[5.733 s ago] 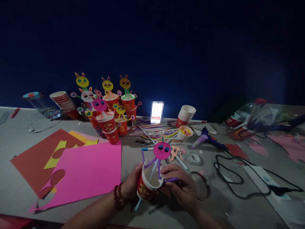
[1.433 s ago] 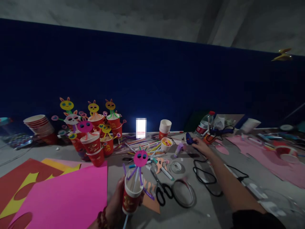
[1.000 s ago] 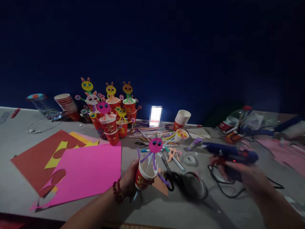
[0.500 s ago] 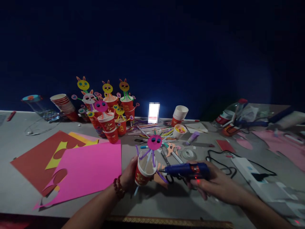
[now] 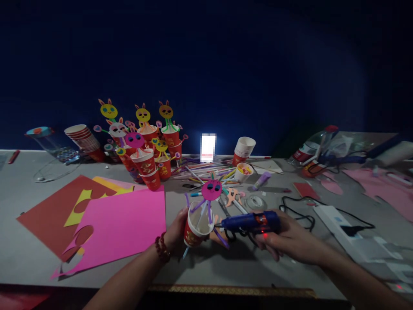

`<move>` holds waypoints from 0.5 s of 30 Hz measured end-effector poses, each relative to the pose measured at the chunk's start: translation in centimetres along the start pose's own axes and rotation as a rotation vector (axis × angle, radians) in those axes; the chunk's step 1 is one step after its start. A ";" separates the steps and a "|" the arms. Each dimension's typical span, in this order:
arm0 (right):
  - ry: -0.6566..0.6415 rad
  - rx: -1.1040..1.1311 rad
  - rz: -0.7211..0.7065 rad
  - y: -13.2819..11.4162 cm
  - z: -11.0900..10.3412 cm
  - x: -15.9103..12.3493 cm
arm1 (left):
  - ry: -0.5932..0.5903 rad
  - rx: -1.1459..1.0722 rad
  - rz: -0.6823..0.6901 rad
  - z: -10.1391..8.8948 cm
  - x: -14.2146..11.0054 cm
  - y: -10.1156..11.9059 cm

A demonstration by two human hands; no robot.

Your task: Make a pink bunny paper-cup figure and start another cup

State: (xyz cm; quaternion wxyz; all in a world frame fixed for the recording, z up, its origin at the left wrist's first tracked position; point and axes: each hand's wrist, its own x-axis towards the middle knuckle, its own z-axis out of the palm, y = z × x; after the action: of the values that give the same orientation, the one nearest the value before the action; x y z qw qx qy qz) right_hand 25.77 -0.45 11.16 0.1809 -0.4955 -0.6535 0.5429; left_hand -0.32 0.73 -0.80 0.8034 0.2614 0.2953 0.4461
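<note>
My left hand (image 5: 178, 230) is closed around a red and white paper cup (image 5: 193, 236), holding it tilted above the table. A magenta paper face (image 5: 211, 190) with eyes stands over the cup's mouth on a pale straw that pokes out below the base. Purple pipe cleaners (image 5: 220, 237) bend over the rim and stick out at the right side. My right hand (image 5: 284, 239) grips a blue hot glue gun (image 5: 251, 221) with a red light lit. Its nozzle points left, at the cup's right rim; whether it touches cannot be made out.
Several finished cup figures (image 5: 145, 161) stand back left beside stacked cups (image 5: 84, 140). Pink paper (image 5: 129, 232) lies at left. Behind the cup are pipe cleaners (image 5: 206, 168), a tape roll (image 5: 255, 201) and a glue stick (image 5: 261, 181). A power strip (image 5: 342, 228) and black cord (image 5: 298, 213) lie right.
My right hand left the cup, picked up the glue gun from the back right and brought it left to the cup's rim. My left hand has kept hold of the cup.
</note>
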 end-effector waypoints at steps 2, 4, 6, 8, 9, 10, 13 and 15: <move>0.005 0.002 0.009 0.1 0.0 0.0 | -0.012 -0.008 -0.014 0.2 -0.2 0.2; 0.006 -0.001 0.017 0.1 0.0 -0.1 | -0.021 -0.031 -0.025 0.4 -0.4 0.3; 0.005 0.001 0.025 0.1 0.0 -0.1 | -0.022 -0.054 -0.036 0.3 -0.4 0.3; 0.011 0.001 0.032 0.1 -0.1 0.0 | -0.009 -0.063 -0.043 0.1 -0.3 0.3; 0.011 -0.006 0.037 0.1 -0.1 0.0 | -0.001 -0.058 -0.046 0.0 -0.2 0.3; 0.007 -0.016 0.040 0.1 -0.1 0.0 | 0.008 -0.051 -0.048 -0.1 -0.1 0.3; 0.002 -0.026 0.044 0.1 -0.2 0.0 | 0.016 -0.028 -0.058 -0.3 -0.1 0.3; 0.004 -0.013 0.047 0.2 -0.2 -0.1 | 0.019 -0.024 -0.057 -0.2 -0.1 0.3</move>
State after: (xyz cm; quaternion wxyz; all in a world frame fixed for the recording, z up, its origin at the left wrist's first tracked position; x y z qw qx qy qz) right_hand 26.05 -0.47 11.13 0.1663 -0.5130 -0.6447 0.5418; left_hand -0.66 0.78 -0.67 0.8159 0.2390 0.3049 0.4291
